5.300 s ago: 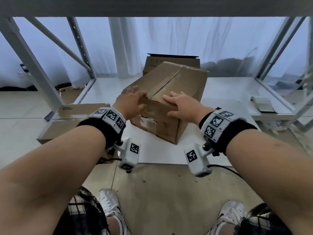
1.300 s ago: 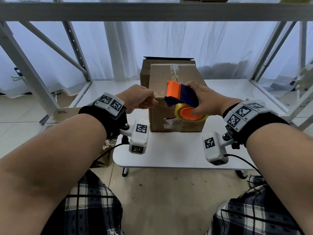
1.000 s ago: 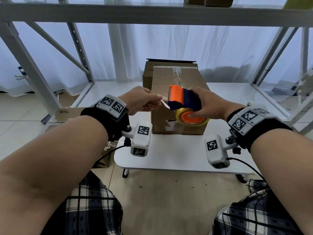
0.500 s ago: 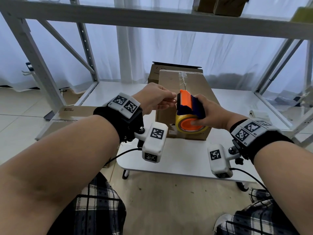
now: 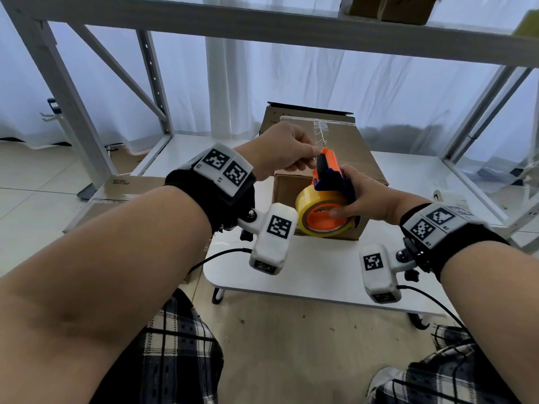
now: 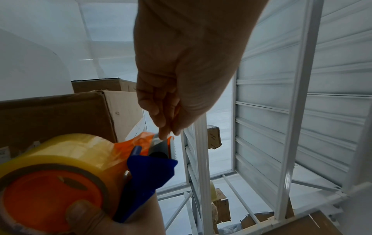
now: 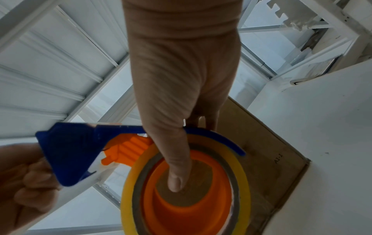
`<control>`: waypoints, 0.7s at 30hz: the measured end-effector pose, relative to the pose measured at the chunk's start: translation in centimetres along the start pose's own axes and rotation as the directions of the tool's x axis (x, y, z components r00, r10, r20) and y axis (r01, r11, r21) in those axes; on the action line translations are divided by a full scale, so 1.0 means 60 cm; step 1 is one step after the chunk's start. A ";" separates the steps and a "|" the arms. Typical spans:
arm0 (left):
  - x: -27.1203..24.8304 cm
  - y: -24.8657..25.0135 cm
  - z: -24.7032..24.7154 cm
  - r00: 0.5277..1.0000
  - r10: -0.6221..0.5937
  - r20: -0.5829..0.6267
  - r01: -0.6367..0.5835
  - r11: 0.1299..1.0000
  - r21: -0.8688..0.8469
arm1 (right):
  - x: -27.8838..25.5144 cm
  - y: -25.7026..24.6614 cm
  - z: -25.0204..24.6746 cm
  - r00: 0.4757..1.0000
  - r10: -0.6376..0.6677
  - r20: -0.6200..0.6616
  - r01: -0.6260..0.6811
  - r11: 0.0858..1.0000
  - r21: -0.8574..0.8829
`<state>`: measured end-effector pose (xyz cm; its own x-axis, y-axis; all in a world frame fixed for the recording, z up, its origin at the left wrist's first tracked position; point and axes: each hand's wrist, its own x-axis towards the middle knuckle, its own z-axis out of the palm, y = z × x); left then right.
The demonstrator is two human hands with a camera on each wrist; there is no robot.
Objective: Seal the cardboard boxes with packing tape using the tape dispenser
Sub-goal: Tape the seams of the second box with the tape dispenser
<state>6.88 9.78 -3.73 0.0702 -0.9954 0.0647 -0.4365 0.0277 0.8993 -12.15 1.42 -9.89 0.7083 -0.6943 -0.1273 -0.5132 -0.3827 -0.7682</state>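
Orange and blue plastic up front: the tape dispenser (image 5: pixel 328 182) hangs in mid-air just in front of the cardboard box (image 5: pixel 344 158), above the white bench (image 5: pixel 320 275). The right hand (image 5: pixel 360 196) is clamped on it, thumb tucked into the orange core of the yellowish tape roll (image 5: pixel 318 217), fingers wrapped over the blue frame. The left hand (image 5: pixel 284 151) is pinched together at the dispenser's top edge, fingertips (image 6: pixel 163 135) nipping what looks like the loose tape end right beside the toothed cutter; the film is too clear to be sure how much is free.

Judging by looks, the dispenser is light and rigid, easy one-handed, best held by the frame and core as now. The tape itself is thin, floppy and sticky, likely to curl back on itself, so take it by the very corner and keep skin off those teeth. The box sits square on the bench, flaps down, an old clear strip across its far top edge. A second box (image 5: pixel 280 118) stands behind it, touching or nearly so.
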 end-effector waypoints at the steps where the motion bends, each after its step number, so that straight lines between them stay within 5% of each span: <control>1: 0.000 0.001 -0.001 1.000 0.016 0.010 -0.016 1.000 0.021 | 0.000 -0.001 0.001 1.000 0.013 0.011 -0.013 1.000 0.028; 13: 0.003 0.005 -0.002 0.993 0.100 0.062 -0.098 0.995 -0.025 | 0.004 -0.014 0.006 0.983 0.111 0.149 -0.137 0.974 0.183; 21: 0.004 -0.007 -0.003 1.000 0.004 -0.004 -0.004 1.000 -0.004 | 0.007 -0.014 0.007 0.972 0.148 0.183 -0.170 0.979 0.115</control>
<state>7.24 9.55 -3.99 0.0725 -0.9949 0.0698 -0.4333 0.0316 0.9007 -11.20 1.70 -9.59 0.7016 -0.6196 -0.3521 -0.5671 -0.1861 -0.8024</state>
